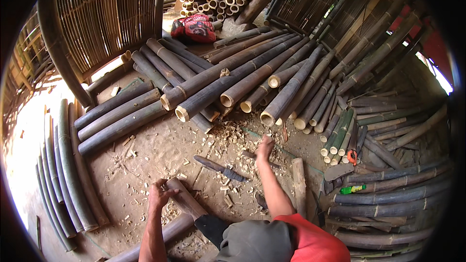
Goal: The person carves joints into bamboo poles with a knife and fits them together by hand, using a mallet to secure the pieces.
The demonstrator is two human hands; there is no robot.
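At the person's 10 o'clock the left hand (pixel 161 194) grips the end of a short bamboo piece (pixel 188 202), at 11 lies a dark blade (pixel 208 163), and at 12 the right hand (pixel 265 148), finger spread impossible to tell, fronts piled bamboo poles (pixel 218 90).

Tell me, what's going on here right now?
A person's left hand is at the end of a short bamboo. The right hand is stretched out among chips, by a dark tool; its grip is unclear. A knife lies on the ground between the hands, with poles piled beyond.
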